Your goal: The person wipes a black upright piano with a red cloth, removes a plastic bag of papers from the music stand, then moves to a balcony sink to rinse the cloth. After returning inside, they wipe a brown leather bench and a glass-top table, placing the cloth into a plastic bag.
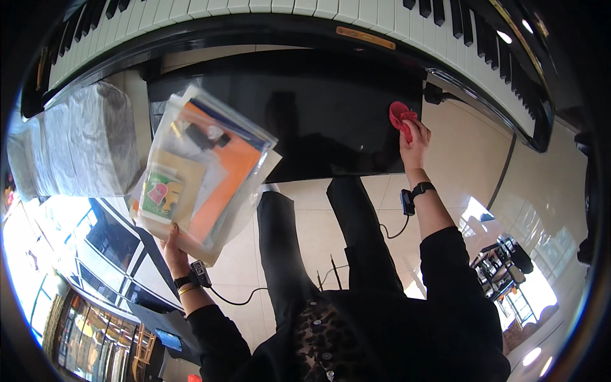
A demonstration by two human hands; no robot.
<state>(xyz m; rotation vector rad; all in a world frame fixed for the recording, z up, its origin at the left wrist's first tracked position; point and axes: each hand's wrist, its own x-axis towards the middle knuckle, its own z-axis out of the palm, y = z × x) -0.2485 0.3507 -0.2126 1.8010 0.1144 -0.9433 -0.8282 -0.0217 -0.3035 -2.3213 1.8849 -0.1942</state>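
Note:
At the lower left, my left hand (175, 253) grips a stack of papers in clear plastic sleeves (210, 167) by its lower edge, thumb on top. An orange sheet and a green card with a cartoon picture show through the plastic. The stack overlaps the left part of a glossy black piano bench (324, 114). My right hand (414, 145) holds a crumpled red cloth (403, 119) against the right end of the bench top. Both wrists bear dark straps with small cabled devices.
A piano keyboard (267, 6) curves across the top, beyond the bench. A grey fabric-covered block (90, 138) stands at the left. A black cable (502, 172) runs over the tiled floor at the right. My legs are close to the bench's near edge.

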